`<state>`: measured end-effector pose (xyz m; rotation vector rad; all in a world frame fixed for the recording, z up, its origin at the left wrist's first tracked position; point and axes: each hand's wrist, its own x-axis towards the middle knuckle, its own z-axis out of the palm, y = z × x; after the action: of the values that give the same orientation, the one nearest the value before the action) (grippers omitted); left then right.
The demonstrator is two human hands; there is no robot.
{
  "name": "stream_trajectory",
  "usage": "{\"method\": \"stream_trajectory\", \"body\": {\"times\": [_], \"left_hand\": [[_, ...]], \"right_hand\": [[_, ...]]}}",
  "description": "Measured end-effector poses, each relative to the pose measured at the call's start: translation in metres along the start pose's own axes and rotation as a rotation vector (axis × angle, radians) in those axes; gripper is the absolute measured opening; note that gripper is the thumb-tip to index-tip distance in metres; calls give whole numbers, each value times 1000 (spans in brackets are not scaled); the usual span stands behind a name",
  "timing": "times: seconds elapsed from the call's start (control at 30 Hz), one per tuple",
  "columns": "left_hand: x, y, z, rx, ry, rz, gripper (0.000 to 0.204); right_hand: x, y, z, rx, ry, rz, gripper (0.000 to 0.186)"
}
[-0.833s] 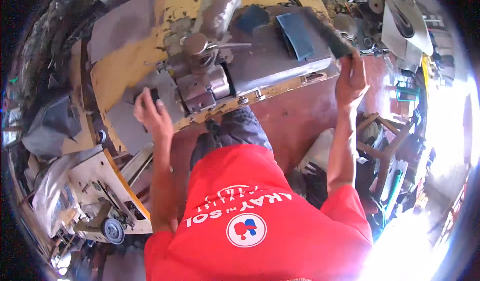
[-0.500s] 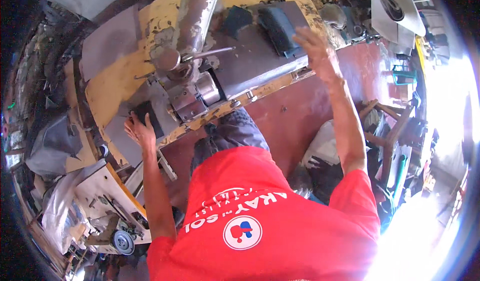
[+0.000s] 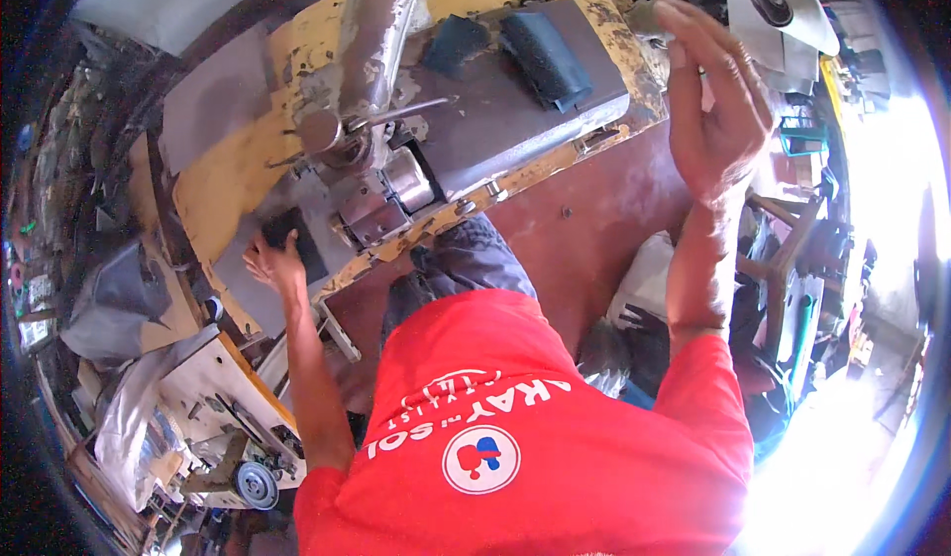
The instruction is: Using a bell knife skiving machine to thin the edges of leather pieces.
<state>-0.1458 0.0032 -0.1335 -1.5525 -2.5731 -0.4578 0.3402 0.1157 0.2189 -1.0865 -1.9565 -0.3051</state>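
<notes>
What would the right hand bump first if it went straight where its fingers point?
The right hand might meet the grey lump just ahead, but could pass above it: depth is unclear.

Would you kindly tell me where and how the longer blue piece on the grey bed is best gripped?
Probably hold the longer blue piece by its near end, right hand coming from the right: that end points toward the front edge of the grey bed, and the smaller blue piece lies to its left.
</notes>
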Motion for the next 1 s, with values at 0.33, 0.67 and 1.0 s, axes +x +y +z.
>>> {"method": "stream_trajectory", "body": {"times": [0.33,0.67,1.0], "left_hand": [[-15,-98,44,-1048,44,-118,22],[-3,40,-123,-662,-79,-173,15],[-33,129,-156,-935,-293,13,19]], "right_hand": [[-42,-81,61,524,-260,262,24],[-120,-123,75,605,-549,458,14],[-201,-166,156,1195,-670,1040,35]]}}
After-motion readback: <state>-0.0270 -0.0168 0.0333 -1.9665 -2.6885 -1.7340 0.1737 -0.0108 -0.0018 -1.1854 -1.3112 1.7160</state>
